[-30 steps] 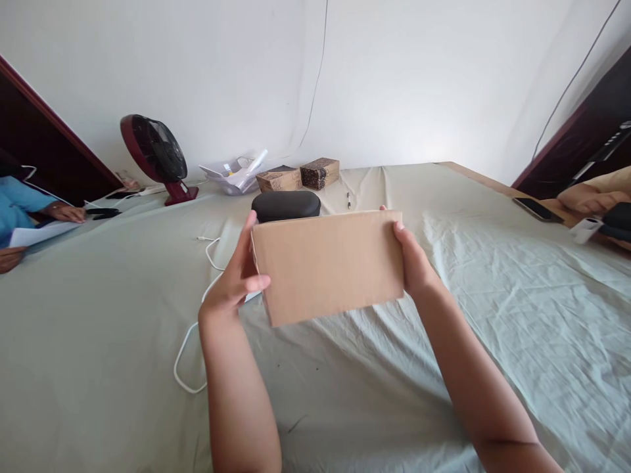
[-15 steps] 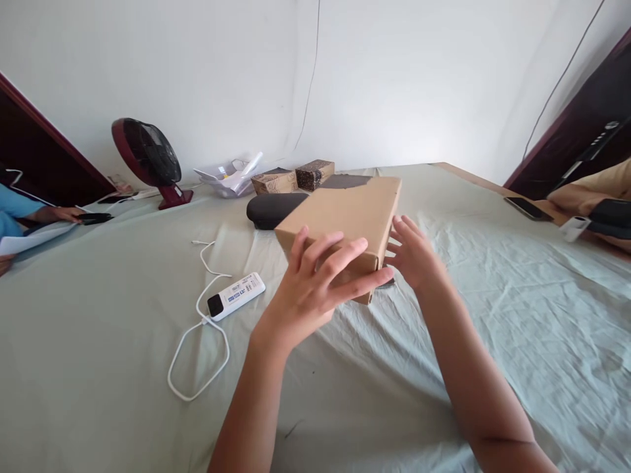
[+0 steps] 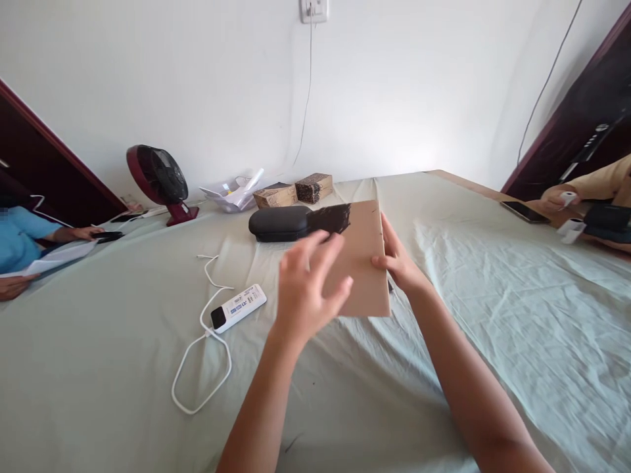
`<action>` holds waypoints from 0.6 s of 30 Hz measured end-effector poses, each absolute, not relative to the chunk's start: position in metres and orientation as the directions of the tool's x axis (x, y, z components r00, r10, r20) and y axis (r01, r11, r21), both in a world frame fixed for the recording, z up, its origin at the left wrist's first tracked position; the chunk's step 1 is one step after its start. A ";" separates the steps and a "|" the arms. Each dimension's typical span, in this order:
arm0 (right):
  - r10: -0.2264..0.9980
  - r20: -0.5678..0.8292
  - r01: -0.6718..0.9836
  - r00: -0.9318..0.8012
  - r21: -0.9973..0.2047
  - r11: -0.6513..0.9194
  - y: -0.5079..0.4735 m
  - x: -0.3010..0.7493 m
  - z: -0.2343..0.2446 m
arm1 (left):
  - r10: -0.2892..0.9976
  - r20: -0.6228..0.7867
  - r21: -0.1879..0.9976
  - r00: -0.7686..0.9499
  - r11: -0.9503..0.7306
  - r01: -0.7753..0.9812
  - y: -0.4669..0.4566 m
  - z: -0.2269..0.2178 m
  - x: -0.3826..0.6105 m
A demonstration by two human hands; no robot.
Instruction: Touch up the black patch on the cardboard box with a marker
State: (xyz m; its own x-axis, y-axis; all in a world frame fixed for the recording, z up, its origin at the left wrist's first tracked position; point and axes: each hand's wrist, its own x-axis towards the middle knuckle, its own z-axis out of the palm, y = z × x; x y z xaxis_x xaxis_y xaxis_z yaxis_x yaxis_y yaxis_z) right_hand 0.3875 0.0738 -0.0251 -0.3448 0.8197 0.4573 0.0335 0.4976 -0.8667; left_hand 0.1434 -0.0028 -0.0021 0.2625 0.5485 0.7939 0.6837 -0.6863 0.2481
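A brown cardboard box [image 3: 363, 263] is tilted up above the cloth, its broad face turned toward me, with a black scribbled patch along the upper left. My right hand [image 3: 398, 259] grips its right edge, thumb on the face and fingers behind. In front of the box's left side, my left hand [image 3: 310, 276] has its fingers spread and slightly blurred; whether they touch the cardboard I cannot tell. Just behind and to the left lies a black oval hard case [image 3: 279, 224]. Something dark, mostly hidden, shows at the box's lower right edge.
A white power bank [image 3: 239, 307] with a white cable [image 3: 176, 374] lies on the left of the green cloth [image 3: 123, 355]. Two patterned boxes [image 3: 314, 188], a plastic tray [image 3: 234, 196] and a fan [image 3: 160, 177] stand behind. Other people sit at both sides; a phone [image 3: 525, 211] lies right.
The box has turned from nearly flat to tilted upright, showing its marked face. My right hand has taken hold of its right edge, and my left hand has come off the front side.
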 end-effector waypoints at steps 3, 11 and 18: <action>0.721 0.476 -0.058 -0.504 -0.851 0.521 0.063 0.381 -0.021 | 0.735 0.674 0.681 -0.069 -0.582 0.445 0.007 -0.002 0.113; 0.713 0.440 0.058 -0.547 -0.829 0.556 0.056 0.365 -0.034 | 0.821 0.570 0.798 -0.006 -0.553 0.240 -0.001 0.008 0.097; 0.763 0.551 0.037 -0.337 -0.803 0.595 0.054 0.354 -0.045 | 0.823 0.565 0.771 0.069 -0.555 0.311 -0.004 0.008 0.097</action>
